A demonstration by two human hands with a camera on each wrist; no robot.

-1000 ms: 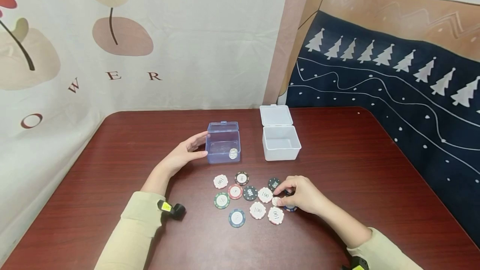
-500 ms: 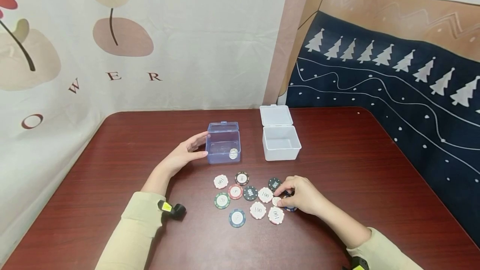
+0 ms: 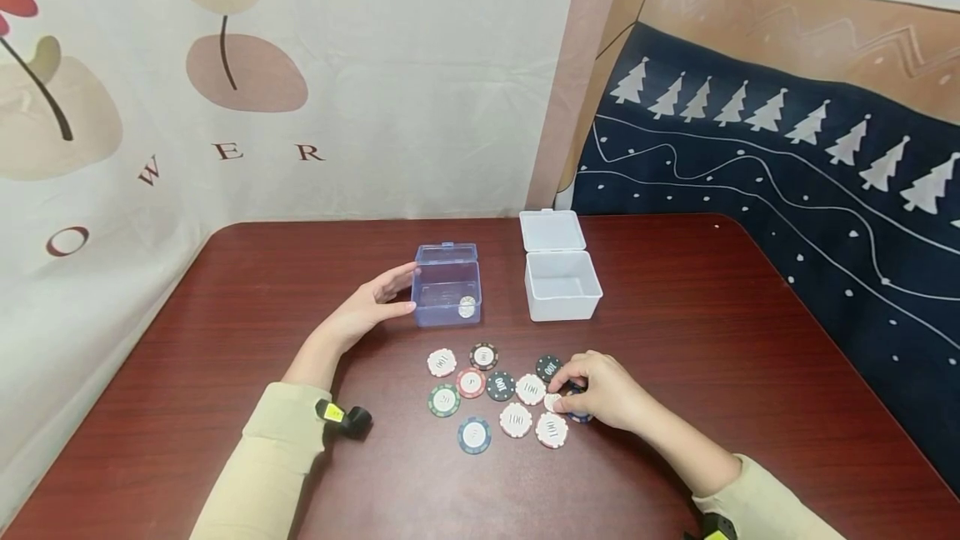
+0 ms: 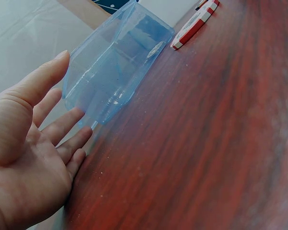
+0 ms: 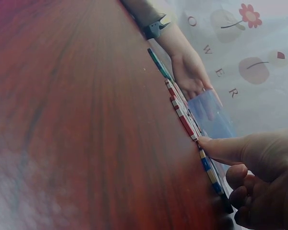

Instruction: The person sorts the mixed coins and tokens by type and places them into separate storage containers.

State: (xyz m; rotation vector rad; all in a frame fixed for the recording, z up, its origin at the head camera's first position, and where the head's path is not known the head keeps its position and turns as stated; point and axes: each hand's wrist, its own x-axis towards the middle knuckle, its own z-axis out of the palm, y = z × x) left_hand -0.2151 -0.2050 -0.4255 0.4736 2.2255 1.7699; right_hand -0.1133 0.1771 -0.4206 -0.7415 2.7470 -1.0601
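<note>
The left hand (image 3: 365, 312) is resting with fingers straight and relaxed against the left wall of the blue box (image 3: 447, 283), whose raised lid is leaning away from the person. One chip (image 3: 467, 307) is lying inside that box. In front of the blue box, the right hand (image 3: 603, 390) is curling its fingertips onto a white chip (image 3: 553, 402) lying flat among the scattered chips (image 3: 516, 421); the white box (image 3: 562, 275) is standing open just right of the blue box.

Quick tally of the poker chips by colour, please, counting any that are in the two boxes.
White poker chips: 6, one inside the clear blue plastic box, one partly under the right hand
Black poker chips: 3
Blue poker chips: 2, one partly under that hand
Red poker chip: 1
Green poker chip: 1
Total: 13; the white plastic box holds none.
</note>
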